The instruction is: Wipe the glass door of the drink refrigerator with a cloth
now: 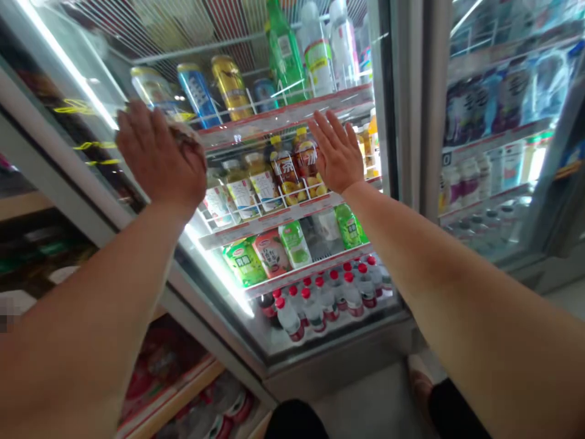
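My left hand (159,158) is raised at the upper left front of a lit drinks fridge, fingers stretched out, palm away from me. A small crumpled, brownish patch shows beside its thumb; what it is I cannot make out. My right hand (338,152) is also raised flat with fingers extended, in front of the second shelf. Near it stand brown tea bottles with yellow caps (286,167). Behind my left fingers are a blue can (197,94) and a gold can (231,88). Whether either palm touches the glass cannot be told.
Lower shelves hold green cartons (244,262), a pink carton (272,253) and several red-capped bottles (315,308). Another fridge (493,146) is at right, beyond a metal frame (418,110). Wooden-edged shelves (183,390) lie at lower left. A foot (419,378) shows on the floor.
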Tool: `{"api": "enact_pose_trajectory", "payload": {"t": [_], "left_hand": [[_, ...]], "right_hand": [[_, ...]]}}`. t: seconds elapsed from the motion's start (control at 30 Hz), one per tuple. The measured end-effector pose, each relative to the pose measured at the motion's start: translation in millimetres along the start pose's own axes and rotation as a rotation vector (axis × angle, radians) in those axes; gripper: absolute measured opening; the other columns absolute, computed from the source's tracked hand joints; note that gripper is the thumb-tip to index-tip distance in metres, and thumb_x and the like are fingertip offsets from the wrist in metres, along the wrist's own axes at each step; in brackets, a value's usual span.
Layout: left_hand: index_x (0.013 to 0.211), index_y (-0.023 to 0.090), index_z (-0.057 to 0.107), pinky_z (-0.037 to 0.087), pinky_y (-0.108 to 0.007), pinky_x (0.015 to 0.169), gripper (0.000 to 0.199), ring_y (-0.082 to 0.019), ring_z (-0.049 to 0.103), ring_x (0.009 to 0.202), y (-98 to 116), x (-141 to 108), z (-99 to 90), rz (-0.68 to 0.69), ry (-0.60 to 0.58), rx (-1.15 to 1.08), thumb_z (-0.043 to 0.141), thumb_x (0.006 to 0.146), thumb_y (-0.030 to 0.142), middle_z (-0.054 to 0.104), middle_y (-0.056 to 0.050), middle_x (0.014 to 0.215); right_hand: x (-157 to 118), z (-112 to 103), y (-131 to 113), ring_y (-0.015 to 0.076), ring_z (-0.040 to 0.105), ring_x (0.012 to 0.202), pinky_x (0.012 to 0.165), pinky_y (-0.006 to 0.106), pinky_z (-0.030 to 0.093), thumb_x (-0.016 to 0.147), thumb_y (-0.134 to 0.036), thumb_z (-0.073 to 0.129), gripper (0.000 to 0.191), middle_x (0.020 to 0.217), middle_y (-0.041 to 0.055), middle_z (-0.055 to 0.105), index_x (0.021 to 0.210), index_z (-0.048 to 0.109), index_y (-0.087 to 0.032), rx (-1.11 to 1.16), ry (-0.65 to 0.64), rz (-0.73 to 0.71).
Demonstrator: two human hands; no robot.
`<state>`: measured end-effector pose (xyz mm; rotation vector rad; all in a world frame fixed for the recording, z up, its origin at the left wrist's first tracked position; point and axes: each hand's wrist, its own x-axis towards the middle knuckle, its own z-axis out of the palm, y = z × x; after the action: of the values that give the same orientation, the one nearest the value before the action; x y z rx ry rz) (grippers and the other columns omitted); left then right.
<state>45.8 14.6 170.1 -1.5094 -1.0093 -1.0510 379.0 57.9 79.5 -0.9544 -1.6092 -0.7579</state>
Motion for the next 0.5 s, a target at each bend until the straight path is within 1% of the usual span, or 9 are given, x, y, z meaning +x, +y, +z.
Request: {"api": "enact_pose_trajectory", "payload": {"t": [0.03,0.1,0.2,0.27,0.3,0.33,0.4,0.43,0.5], "left_hand": [[0.160,0.010,0.030,0.008,-0.065,0.129,0.072,-0.035,0.009,0.159,18,2,5.4,0.024,-0.008,-0.017,0.032,0.100,0.049,0.018,-0.006,0.173],[0.159,0.005,0.032,0.006,-0.063,0.130,0.075,-0.034,0.008,0.160,60,4,16.4,0.057,-0.058,-0.045,0.040,0.096,0.044,0.020,-0.008,0.172],[0.160,0.014,0.033,0.000,-0.056,0.133,0.071,-0.024,0.002,0.161,120,2,32.3,0.136,-0.187,-0.143,0.042,0.096,0.043,0.020,-0.001,0.173],[0.159,0.019,0.036,0.002,-0.054,0.133,0.066,-0.022,0.005,0.161,150,0,40.8,0.246,-0.280,-0.179,0.040,0.097,0.043,0.023,0.001,0.172],[0.158,0.020,0.038,0.003,-0.053,0.133,0.065,-0.022,0.007,0.161,159,0,43.8,0.295,-0.311,-0.194,0.039,0.097,0.043,0.025,0.001,0.171],[0.158,0.020,0.039,0.004,-0.053,0.133,0.065,-0.022,0.008,0.161,164,1,45.8,0.348,-0.338,-0.209,0.039,0.097,0.044,0.026,0.001,0.171],[0.159,0.021,0.039,0.005,-0.053,0.133,0.068,-0.022,0.010,0.161,160,6,46.0,0.447,-0.375,-0.240,0.041,0.096,0.046,0.027,0.001,0.170],[0.158,0.023,0.039,0.004,-0.053,0.133,0.069,-0.022,0.010,0.161,152,11,44.1,0.481,-0.387,-0.254,0.043,0.095,0.048,0.027,0.003,0.170],[0.157,0.026,0.040,0.002,-0.050,0.133,0.068,-0.020,0.011,0.160,123,22,36.2,0.490,-0.403,-0.263,0.044,0.094,0.052,0.026,0.007,0.169]], "right_hand": [[0,0,0,0.0220,0.016,0.161,0.133,0.056,0.013,0.097,-0.023,0.033,0.069,0.170,-0.0055,0.028,0.166,0.026,-0.030,0.001,0.001,-0.001],[0,0,1,0.0221,0.016,0.161,0.133,0.056,0.013,0.097,-0.023,0.033,0.069,0.170,-0.0054,0.028,0.166,0.026,-0.029,0.002,0.001,-0.004],[1,1,2,0.0218,0.016,0.161,0.133,0.054,0.014,0.098,-0.024,0.033,0.068,0.171,-0.0050,0.027,0.165,0.028,-0.029,0.000,-0.003,-0.004],[1,2,3,0.0222,0.016,0.160,0.132,0.054,0.015,0.099,-0.025,0.032,0.066,0.170,-0.0044,0.028,0.165,0.029,-0.028,-0.002,-0.006,-0.001],[2,2,4,0.0226,0.017,0.160,0.132,0.055,0.015,0.100,-0.026,0.032,0.065,0.170,-0.0037,0.029,0.165,0.030,-0.028,-0.003,-0.006,0.001],[2,3,4,0.0231,0.018,0.160,0.131,0.055,0.016,0.100,-0.026,0.031,0.064,0.170,-0.0029,0.030,0.164,0.030,-0.027,-0.004,-0.007,0.002],[2,4,5,0.0237,0.018,0.160,0.131,0.056,0.016,0.101,-0.027,0.030,0.064,0.170,-0.0021,0.031,0.164,0.030,-0.026,-0.005,0.001,0.000],[2,5,6,0.0237,0.018,0.160,0.131,0.056,0.016,0.101,-0.027,0.030,0.064,0.170,-0.0023,0.031,0.164,0.030,-0.026,-0.004,0.008,-0.003],[1,5,6,0.0237,0.018,0.160,0.131,0.057,0.016,0.100,-0.026,0.030,0.065,0.170,-0.0027,0.030,0.165,0.029,-0.027,0.004,0.023,-0.011]]}}
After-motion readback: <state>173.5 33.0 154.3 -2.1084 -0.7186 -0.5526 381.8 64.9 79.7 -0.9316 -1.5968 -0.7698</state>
